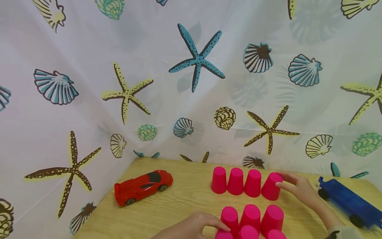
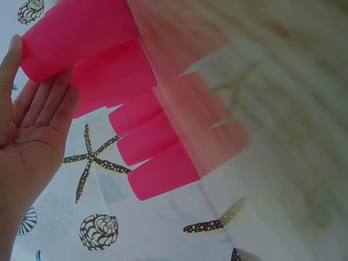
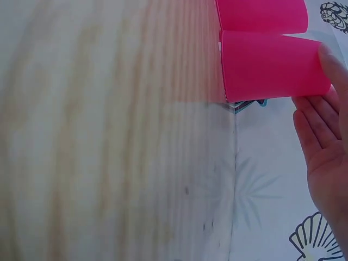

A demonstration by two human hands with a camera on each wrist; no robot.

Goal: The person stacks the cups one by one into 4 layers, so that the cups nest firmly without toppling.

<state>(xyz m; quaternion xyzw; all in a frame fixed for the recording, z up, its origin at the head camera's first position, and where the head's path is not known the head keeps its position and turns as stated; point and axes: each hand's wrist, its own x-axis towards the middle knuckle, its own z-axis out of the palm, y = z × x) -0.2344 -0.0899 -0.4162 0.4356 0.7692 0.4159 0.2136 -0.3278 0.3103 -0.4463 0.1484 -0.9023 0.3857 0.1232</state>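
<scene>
Several pink cups stand upside down in rows on the wooden table. My right hand [image 1: 299,189] grips the rightmost cup [image 1: 270,188] of the back row near its top, thumb on one side and fingers on the other. In the right wrist view that cup [image 3: 274,66] sits beside its neighbour, its rim at the table. At the front left, my left hand [image 1: 194,225] holds the nearest-left cup [image 1: 223,235], which the head view cuts off. The left wrist view has that cup [image 2: 81,35] between thumb and fingers, with more cups [image 2: 163,171] beyond it.
A red toy car [image 1: 143,187] stands on the table [image 1: 179,199] at the left. At the right, beyond my right forearm, is a blue toy vehicle [image 1: 352,200]. A white cloth [image 1: 155,39] printed with starfish and shells hangs behind and to the left.
</scene>
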